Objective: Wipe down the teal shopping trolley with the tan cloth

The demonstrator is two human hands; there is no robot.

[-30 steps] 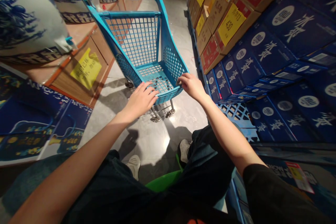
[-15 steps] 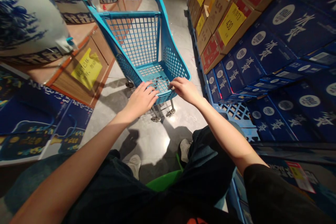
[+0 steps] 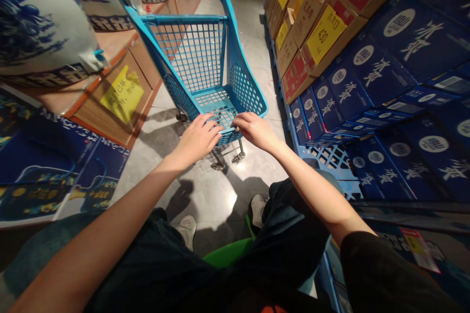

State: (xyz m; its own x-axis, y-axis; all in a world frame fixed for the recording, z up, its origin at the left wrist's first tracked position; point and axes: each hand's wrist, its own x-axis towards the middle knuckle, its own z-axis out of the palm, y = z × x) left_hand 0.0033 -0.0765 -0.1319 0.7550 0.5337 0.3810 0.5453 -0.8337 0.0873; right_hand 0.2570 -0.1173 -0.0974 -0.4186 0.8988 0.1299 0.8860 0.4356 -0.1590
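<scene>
A blue plastic shopping cart [image 3: 211, 95] with mesh walls stands in front of me, its handle on the far side. My left hand [image 3: 200, 134] lies over the cart's near low rim, fingers bent loosely across the edge. Close beside it, my right hand [image 3: 253, 128] has its fingers curled over the same rim, thumb tucked underneath. A narrow gap separates the two hands. The fingertips are partly hidden against the mesh. Apart from the cart edge, I see nothing in either hand.
Blue cartons [image 3: 389, 68] and brown boxes [image 3: 316, 24] are stacked on pallets at the right. Large blue-and-white jars [image 3: 40, 19] stand on a wooden ledge [image 3: 91, 102] at the left. Below me is a green object [image 3: 227, 253], mostly hidden. Grey floor [image 3: 249, 14] continues past the cart.
My right hand has slid slightly left along the rim, nearer my left hand. The left hand and the cart have hardly changed position.
</scene>
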